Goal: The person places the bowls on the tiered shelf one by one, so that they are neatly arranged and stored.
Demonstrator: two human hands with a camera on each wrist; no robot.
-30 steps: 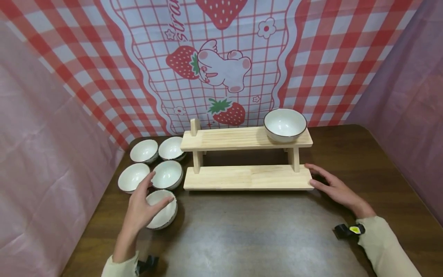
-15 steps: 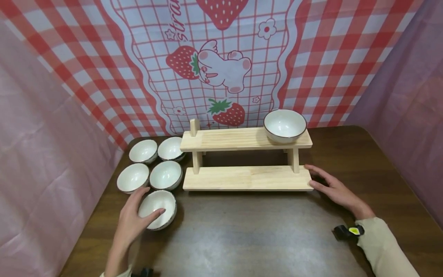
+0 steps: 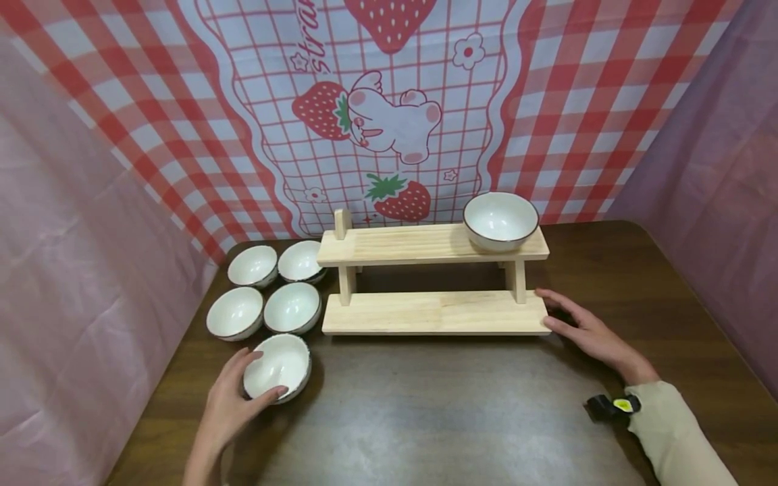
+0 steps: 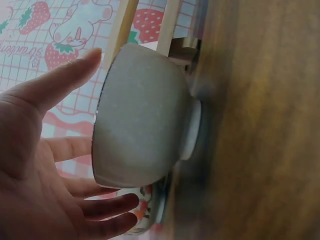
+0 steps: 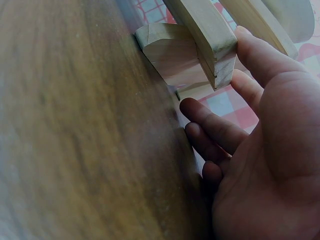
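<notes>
White round bowl with a thin dark rim [image 3: 277, 368]: upright on the dark brown wood-grain table [image 3: 425, 412], nearest the person of the left-side group. Clock is head view, centred on that bowl, 12 = away from the person.

Left hand [image 3: 231, 398] at 8, straddling the rim. Thumb over the near side, fingers over the far-left side, spread with a wide gap between. Index tip is hidden behind the bowl in the left wrist view, so can't tell if the fingers actually press on it.

Four more white, dark-rimmed round bowls, upright, close together: middle bowl [image 3: 292, 308] just past 12, outer bowl [image 3: 235, 313] at 11, back-left bowl [image 3: 252, 265] between 11 and 12, back-right bowl [image 3: 298, 262] beyond the middle one, right edge covered by the rack.

Pale two-tier wooden rack [image 3: 425, 312] at 2. Larger-looking white round bowl with a dark rim [image 3: 501, 219] upright at the right end of its upper shelf.

Right hand [image 3: 589, 331] at 3, thumb and index spread, tips on the right end of the lower shelf; other fingers loosely bent, off the wood. Black wrist strap [image 3: 610, 406] and pale sleeve [image 3: 675, 425] behind it, 3 to 4.

Red-and-white strawberry-print cloth [image 3: 395, 115] hangs at 1. Pink drape [image 3: 91, 270] at 10, mauve drape [image 3: 699, 182] at 2.
</notes>
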